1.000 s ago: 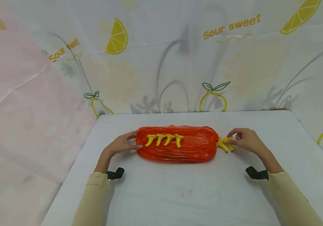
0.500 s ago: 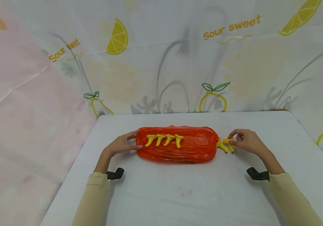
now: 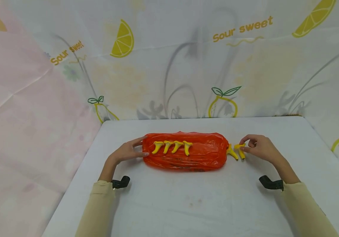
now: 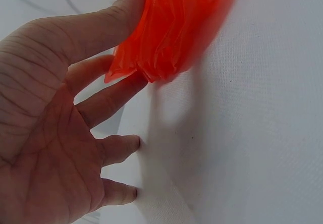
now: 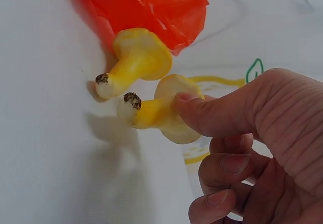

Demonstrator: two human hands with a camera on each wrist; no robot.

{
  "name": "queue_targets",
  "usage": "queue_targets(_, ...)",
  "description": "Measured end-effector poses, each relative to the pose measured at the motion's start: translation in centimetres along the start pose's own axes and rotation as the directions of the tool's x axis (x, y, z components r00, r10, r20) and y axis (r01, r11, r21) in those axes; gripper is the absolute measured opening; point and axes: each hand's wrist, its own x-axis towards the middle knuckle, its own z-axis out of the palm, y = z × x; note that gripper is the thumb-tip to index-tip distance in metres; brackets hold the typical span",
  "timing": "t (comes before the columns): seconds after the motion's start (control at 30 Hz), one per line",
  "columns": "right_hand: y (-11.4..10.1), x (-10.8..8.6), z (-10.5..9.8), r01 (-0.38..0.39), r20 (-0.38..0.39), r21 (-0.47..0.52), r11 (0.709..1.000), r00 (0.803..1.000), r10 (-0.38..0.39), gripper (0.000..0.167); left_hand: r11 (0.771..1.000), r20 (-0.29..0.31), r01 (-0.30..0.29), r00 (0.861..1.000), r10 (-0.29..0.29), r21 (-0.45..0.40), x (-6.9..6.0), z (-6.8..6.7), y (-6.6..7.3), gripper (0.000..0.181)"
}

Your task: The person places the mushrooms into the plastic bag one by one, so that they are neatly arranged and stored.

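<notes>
A long bundle in a red plastic bag [image 3: 205,149] lies across the table. Several yellow toy mushrooms [image 3: 177,147] rest in a row on its left half. My left hand [image 3: 127,151] holds the bag's left end, the thumb in front and fingers behind; its lower two fingers [image 4: 119,191] are off the bag in the left wrist view. My right hand [image 3: 259,147] pinches another yellow mushroom [image 5: 149,110] by its cap between thumb and forefinger, stem end down. Close beside it, a loose yellow mushroom [image 5: 132,62] touches the bag's right end.
A white cloth covers the table [image 3: 193,204]. Behind it hangs a pale curtain [image 3: 169,65] printed with lemons and lettering. Dark camera mounts [image 3: 271,183] sit on both wrists.
The mushroom in my right hand has turned a little so that its stem points more straight down. My left hand, the bag and the row of mushrooms have kept their places.
</notes>
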Motion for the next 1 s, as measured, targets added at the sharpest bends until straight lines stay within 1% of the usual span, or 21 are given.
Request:
queue_targets(0.17,-0.4,-0.2,-0.4,0.000,-0.005,0.018,1.000,1.000,0.000,0.021,1.000,0.003,0.006,1.000,-0.006,-0.005,0.0,0.0,0.0,0.094)
queue_targets(0.4,-1.1,-0.4,-0.8,-0.026,-0.021,0.040,0.999,0.999,0.026,0.024,1.000,-0.001,0.004,1.000,-0.004,-0.003,0.0,0.0,-0.1,0.094)
queue_targets(0.63,-1.5,-0.5,-1.2,-0.016,-0.041,0.053,0.998,0.999,0.018,0.024,1.000,-0.002,0.003,1.000,-0.003,0.011,0.1,0.0,-0.1,0.093)
queue_targets(1.0,-2.7,-0.7,-1.9,0.001,-0.084,0.071,0.998,0.996,0.005,0.023,1.000,-0.003,-0.007,1.000,0.007,0.010,0.0,-0.1,-0.1,0.092)
